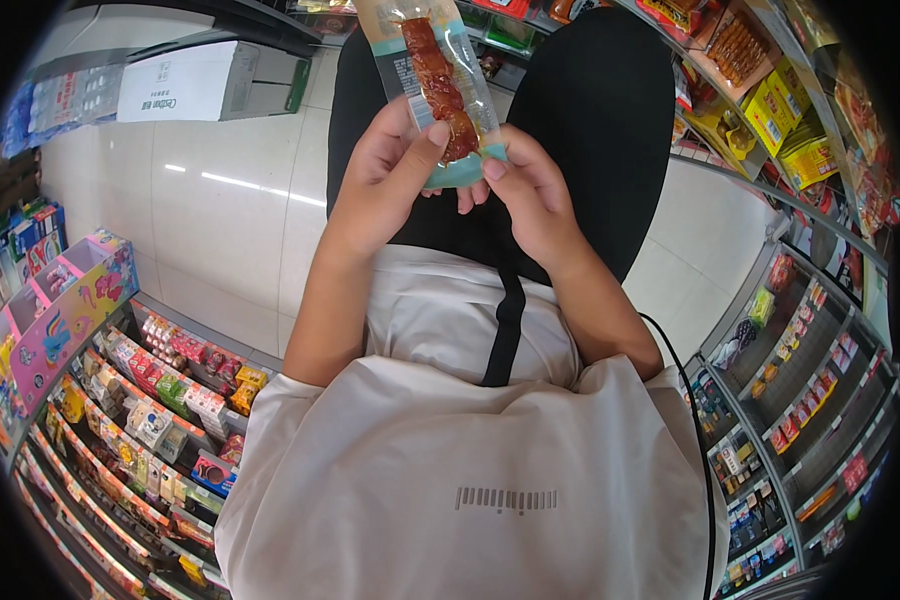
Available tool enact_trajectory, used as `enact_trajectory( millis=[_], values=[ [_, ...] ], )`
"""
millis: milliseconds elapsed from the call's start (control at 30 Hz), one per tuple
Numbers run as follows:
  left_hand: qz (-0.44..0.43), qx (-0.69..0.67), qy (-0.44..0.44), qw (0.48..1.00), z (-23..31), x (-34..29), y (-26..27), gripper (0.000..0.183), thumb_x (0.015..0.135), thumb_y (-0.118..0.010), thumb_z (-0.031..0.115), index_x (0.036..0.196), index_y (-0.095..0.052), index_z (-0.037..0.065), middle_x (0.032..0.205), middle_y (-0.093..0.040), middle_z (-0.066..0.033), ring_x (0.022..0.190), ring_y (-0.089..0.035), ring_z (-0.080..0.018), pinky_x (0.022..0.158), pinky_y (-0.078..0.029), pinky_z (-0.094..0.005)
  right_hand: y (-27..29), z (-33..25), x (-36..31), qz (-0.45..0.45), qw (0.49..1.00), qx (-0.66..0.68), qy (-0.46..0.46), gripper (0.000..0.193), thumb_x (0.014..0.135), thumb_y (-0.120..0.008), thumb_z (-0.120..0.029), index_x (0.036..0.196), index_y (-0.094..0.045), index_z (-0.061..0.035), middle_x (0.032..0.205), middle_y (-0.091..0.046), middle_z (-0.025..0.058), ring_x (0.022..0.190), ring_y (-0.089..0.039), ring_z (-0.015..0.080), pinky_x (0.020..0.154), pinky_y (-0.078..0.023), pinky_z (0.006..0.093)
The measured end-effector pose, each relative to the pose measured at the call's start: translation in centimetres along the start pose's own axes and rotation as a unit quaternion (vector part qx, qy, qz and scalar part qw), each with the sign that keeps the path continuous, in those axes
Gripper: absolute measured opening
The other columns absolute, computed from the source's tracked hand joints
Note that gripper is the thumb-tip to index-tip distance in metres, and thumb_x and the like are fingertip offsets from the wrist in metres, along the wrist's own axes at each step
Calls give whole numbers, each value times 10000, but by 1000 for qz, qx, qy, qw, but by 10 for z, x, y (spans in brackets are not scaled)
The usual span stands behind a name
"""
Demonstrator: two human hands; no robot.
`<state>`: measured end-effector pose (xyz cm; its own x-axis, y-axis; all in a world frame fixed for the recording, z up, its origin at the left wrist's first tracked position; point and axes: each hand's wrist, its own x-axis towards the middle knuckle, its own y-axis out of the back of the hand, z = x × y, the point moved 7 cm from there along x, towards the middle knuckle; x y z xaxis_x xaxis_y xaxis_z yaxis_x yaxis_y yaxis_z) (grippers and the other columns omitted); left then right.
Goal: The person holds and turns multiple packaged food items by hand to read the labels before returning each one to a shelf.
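Between my two hands is a long, clear plastic snack packet (437, 85) with a reddish-brown strip of meat sealed inside and pale teal at its lower end. My left hand (395, 165) grips its left edge, thumb pressed on the front over the meat. With thumb and fingers my right hand (530, 195) pinches the lower right corner. The packet is tilted, its top leaning left above my black-trousered lap (590, 130). Some fingers of both hands are hidden behind it.
Shelves of snack packets (785, 110) rise close at the upper right. A white carton (180, 82) and wrapped bottles (75, 97) stand at the upper left. Stocked shelves (160, 400) run along the lower left, near a pink display box (60, 320). A black cable (692, 400) hangs by my right side.
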<state>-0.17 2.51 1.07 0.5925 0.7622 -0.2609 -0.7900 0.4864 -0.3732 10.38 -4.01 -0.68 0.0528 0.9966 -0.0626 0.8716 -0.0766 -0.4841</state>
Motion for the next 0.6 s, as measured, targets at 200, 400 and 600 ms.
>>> enact_trajectory(
  millis=[200,400,600],
  values=[
    [-18,50,-17,998,-4,-3,6,382,977,-542,195,1320,-482,38,1027,-636,-27,761,-536,-64,621,-434,-223,4,0,2,11,999,31,-8,138,984,-457,-106,1007,-536,4,771,-534,41,683,-539,118,653,-484,282],
    [-70,-25,-45,996,5,-3,-8,313,991,-486,78,1290,-432,0,1060,-629,-84,826,-617,-140,735,-520,-301,7,1,1,40,999,28,-14,117,974,-452,-73,1004,-537,3,796,-549,45,692,-547,115,659,-494,287],
    [-60,39,-29,997,-1,5,3,293,966,-545,64,1239,-448,14,989,-616,-51,790,-580,-91,685,-496,-256,10,-2,0,95,994,-57,0,88,905,-561,-5,991,-545,-8,865,-605,75,780,-597,151,667,-492,278]
  ],
)
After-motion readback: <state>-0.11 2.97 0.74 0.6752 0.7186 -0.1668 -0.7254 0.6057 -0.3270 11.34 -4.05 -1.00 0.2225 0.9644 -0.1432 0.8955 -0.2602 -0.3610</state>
